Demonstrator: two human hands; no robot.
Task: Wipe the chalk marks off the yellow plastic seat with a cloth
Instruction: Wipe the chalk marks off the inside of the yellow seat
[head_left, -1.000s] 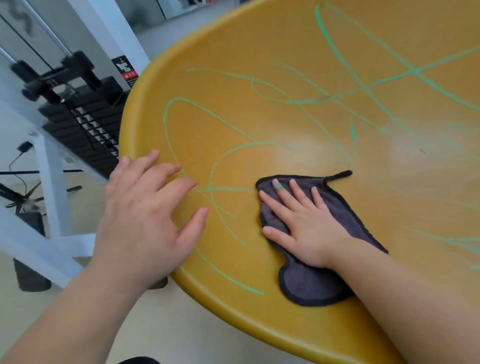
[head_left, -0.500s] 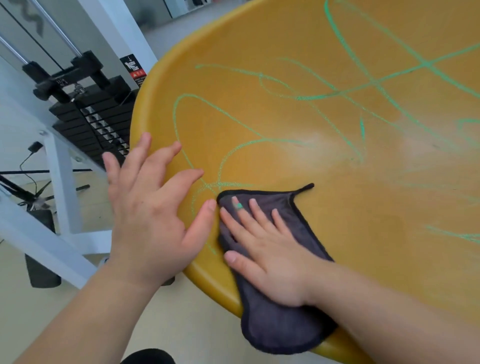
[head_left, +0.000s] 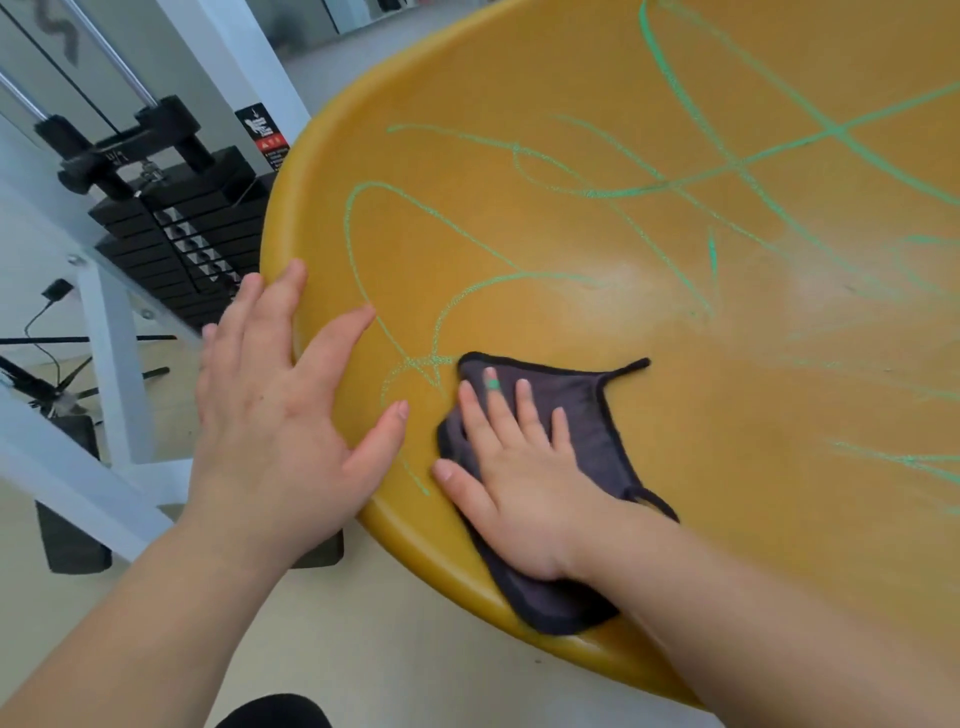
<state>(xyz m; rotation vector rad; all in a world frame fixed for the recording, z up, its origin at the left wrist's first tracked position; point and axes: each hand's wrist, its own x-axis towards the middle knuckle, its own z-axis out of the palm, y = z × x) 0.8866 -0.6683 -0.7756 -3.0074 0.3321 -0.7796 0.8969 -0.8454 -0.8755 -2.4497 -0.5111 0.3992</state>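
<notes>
The yellow plastic seat (head_left: 597, 104) fills the upper right of the head view, scrawled with green chalk marks (head_left: 639, 189). A dark grey cloth (head_left: 587, 415) lies near the seat's front left rim, its lower end hanging over the edge. My right hand (head_left: 519, 478) presses flat on the cloth with straight, spread fingers; one finger carries a green smear. My left hand (head_left: 280, 415) rests open on the seat's left rim, thumb and forefinger on the yellow surface, a short gap from the cloth.
A white-framed weight machine (head_left: 124, 332) with a black weight stack (head_left: 187, 228) stands close to the seat's left side. Pale floor (head_left: 389, 649) lies below the seat's front rim. The seat surface right of the cloth looks smeared and faintly marked.
My right hand slid the cloth left toward the rim, then a little back up onto the seat. My left hand shifted slightly along the rim.
</notes>
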